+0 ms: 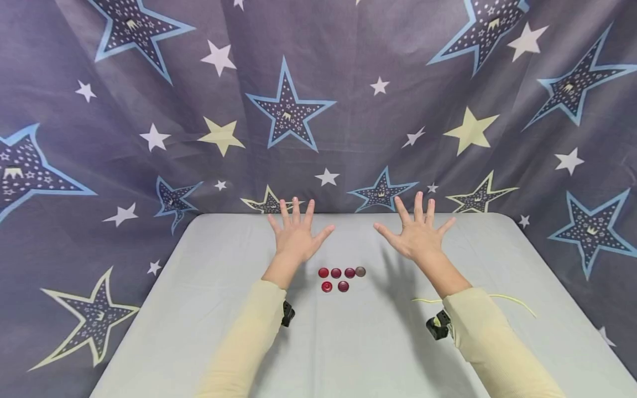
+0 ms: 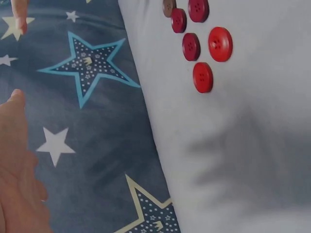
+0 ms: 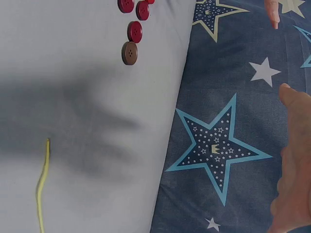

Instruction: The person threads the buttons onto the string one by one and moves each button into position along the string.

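Observation:
Both hands are raised over the far part of the table with fingers spread and nothing in them. The left hand (image 1: 294, 237) is left of the buttons, the right hand (image 1: 419, 236) to their right. Between them and nearer the body lie several buttons in two short rows: bright red buttons (image 1: 323, 272) at the left, dark red buttons (image 1: 343, 286) beside them, and a brown button (image 1: 360, 271) at the right end, touching a dark red one. A yellow cord (image 1: 515, 301) lies on the table, passing behind the right forearm, which hides its middle.
The white-covered table (image 1: 209, 309) ends at a far edge against a dark curtain (image 1: 348, 110) printed with stars. A black camera (image 1: 438, 326) is strapped at the right wrist, another camera (image 1: 287, 314) at the left. The arms cast shadows on the tabletop.

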`<state>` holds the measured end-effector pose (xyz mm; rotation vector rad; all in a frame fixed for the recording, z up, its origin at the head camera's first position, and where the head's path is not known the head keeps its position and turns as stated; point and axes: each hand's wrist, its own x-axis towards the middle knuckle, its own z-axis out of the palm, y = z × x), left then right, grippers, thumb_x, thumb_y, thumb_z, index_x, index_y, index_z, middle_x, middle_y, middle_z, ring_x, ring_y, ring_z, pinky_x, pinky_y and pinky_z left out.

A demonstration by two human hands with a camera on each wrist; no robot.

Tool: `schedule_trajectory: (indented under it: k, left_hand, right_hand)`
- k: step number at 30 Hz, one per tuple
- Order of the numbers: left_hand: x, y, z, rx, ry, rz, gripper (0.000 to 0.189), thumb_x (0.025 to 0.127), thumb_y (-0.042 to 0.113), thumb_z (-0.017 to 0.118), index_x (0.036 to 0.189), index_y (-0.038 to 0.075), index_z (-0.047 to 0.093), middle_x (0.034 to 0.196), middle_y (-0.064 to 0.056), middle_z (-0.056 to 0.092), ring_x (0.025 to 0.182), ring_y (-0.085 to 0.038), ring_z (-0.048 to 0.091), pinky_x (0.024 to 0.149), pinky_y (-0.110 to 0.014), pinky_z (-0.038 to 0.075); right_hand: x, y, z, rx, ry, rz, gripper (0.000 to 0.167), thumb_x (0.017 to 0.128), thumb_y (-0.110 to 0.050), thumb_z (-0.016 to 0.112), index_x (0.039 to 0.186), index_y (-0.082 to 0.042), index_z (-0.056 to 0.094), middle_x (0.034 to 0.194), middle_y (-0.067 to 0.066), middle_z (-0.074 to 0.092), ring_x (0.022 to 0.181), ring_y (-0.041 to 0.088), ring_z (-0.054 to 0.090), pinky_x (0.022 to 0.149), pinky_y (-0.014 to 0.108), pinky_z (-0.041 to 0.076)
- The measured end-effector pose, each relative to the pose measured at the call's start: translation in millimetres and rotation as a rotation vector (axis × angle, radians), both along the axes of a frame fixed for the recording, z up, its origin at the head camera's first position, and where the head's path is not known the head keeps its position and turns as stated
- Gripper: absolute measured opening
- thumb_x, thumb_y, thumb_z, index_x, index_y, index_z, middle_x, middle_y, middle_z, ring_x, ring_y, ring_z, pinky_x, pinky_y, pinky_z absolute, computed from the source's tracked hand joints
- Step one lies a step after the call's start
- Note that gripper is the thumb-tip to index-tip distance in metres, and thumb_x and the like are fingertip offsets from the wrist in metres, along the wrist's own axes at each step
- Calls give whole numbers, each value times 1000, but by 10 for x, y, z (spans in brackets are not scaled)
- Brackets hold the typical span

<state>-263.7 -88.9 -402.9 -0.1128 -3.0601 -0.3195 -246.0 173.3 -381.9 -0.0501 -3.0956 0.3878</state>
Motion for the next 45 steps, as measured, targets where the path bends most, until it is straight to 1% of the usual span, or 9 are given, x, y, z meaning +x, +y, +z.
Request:
schedule_trajectory:
  k: [5,8,16,20,23,30,35,42,45]
  left_hand:
    - [38,-58,-32,1,-2,-1,88,82,80,23,150,30,1,158,-11,-8,139,-36,-26,105,-66,-16]
    - [51,-97,-52,4,5,1,87,82,80,24,151,30,2,158,-11,-8,139,-35,-26,105,-66,-14]
    - [87,-170,-101,3,-1,-1,87,82,80,25,151,30,3,158,-11,-9,139,-35,-27,104,-67,-15]
    - [98,-195,-114,-15,6,7,88,82,80,24,151,31,3,157,-11,-8,138,-35,-27,104,-67,-15]
    - [105,-217,-120,-19,6,1,88,82,80,24,151,30,3,157,-12,-8,139,-36,-26,104,-67,-15]
    - [121,-271,-113,-36,3,3,88,82,81,23,151,29,4,157,-12,-8,139,-36,-26,104,-67,-14]
    - [123,-292,-119,-23,-1,-7,88,83,79,25,151,28,4,157,-13,-9,138,-35,-28,104,-67,-15]
    - [143,-333,-177,-65,-2,7,88,82,81,22,151,29,5,157,-14,-6,139,-37,-24,103,-68,-14]
    - [144,-340,-198,-65,-2,8,89,81,81,21,151,29,5,157,-15,-5,139,-37,-24,103,-69,-14]
  right_hand:
    - [15,-13,-17,2,-2,-4,90,78,-84,25,150,-35,0,154,11,-23,139,38,-23,92,75,-20]
    - [16,-11,-23,-5,-2,-3,89,79,-82,27,150,-35,0,153,11,-24,139,37,-24,92,74,-21]
    - [72,56,-21,12,-11,-14,90,79,-83,25,150,-34,-1,153,13,-25,139,39,-24,92,75,-19]
    - [100,104,-3,19,-11,-13,90,79,-83,24,150,-34,-2,152,13,-26,138,39,-25,92,75,-19]
    - [118,145,9,28,-8,-19,89,80,-82,25,150,-33,-1,152,13,-26,138,39,-25,92,75,-20]
    - [143,213,31,21,-6,-20,91,79,-83,25,150,-32,2,153,15,-22,138,41,-23,91,75,-21]
    - [148,287,-1,34,10,-18,91,79,-82,25,151,-30,4,153,17,-20,139,42,-22,91,75,-20]
    - [185,404,-35,36,-20,-7,90,80,-81,26,151,-29,5,153,20,-19,138,43,-22,91,75,-21]
    - [200,449,-49,38,-15,-3,90,80,-81,26,151,-29,6,153,20,-18,138,43,-22,91,75,-20]
